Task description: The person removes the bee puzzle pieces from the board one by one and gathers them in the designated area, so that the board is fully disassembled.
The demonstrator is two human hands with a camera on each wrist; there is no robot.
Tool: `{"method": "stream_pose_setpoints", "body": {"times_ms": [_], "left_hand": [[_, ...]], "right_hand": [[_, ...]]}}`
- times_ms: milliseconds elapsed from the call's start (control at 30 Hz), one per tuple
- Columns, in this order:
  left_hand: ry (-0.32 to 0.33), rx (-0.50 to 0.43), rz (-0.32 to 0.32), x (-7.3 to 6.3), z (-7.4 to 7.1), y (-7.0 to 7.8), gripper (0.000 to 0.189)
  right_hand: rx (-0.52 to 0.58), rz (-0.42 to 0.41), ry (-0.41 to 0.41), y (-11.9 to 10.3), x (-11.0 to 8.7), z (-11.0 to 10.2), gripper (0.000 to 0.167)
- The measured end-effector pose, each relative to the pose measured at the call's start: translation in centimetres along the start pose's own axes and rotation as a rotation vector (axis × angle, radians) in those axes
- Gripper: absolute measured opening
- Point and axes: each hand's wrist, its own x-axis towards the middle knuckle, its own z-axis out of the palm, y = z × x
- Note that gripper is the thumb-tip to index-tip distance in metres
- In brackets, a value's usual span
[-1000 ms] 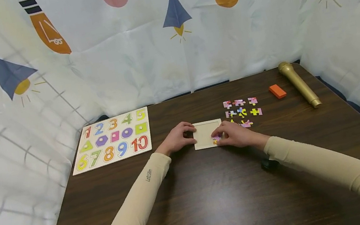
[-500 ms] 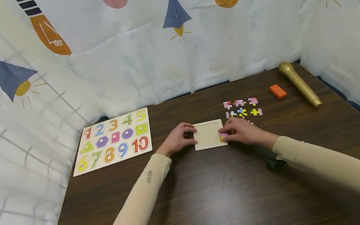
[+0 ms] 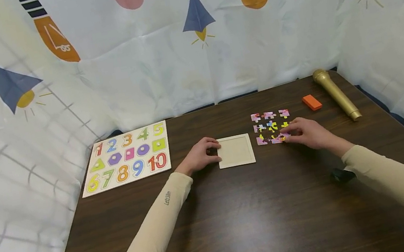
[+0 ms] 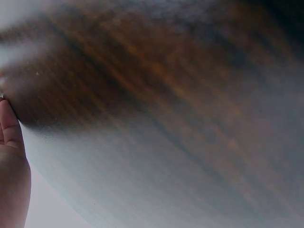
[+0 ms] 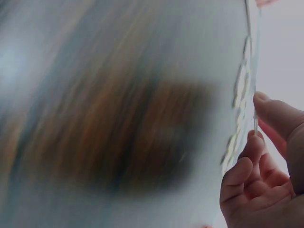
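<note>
A square, pale wooden puzzle tray lies in the middle of the table in the head view, bare inside. My left hand holds its left edge, thumb and fingers spread along it. To the right, my right hand pinches a small pink and yellow jigsaw piece at the right end of the nearest row of loose pieces. In the right wrist view the piece shows edge-on between thumb and fingertip. The left wrist view catches part of the left hand against the dark wood.
A number and shape board lies at the back left. Beyond the loose pieces sit an orange block and a gold microphone near the right edge of the table. A printed curtain surrounds the back and sides.
The right hand has moved right, carrying the jigsaw piece from the tray's lower right corner to the loose rows. The left hand stays at the tray's left edge.
</note>
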Motion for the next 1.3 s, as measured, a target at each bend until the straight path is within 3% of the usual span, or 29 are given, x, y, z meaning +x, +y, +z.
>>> {"method": "stream_pose_setpoints", "body": {"times_ms": [300,1300], "left_hand": [[-0.005,0.006,-0.005,0.0,0.0,0.1,0.042],[-0.01,0.013,-0.003,0.1,-0.1,-0.1,0.042]], "right_hand": [[-0.014,0.02,-0.03,1.6,-0.5,-0.5,0.034],[-0.008,0.049,-0.055,2.1,0.3,-0.1,0.034]]}}
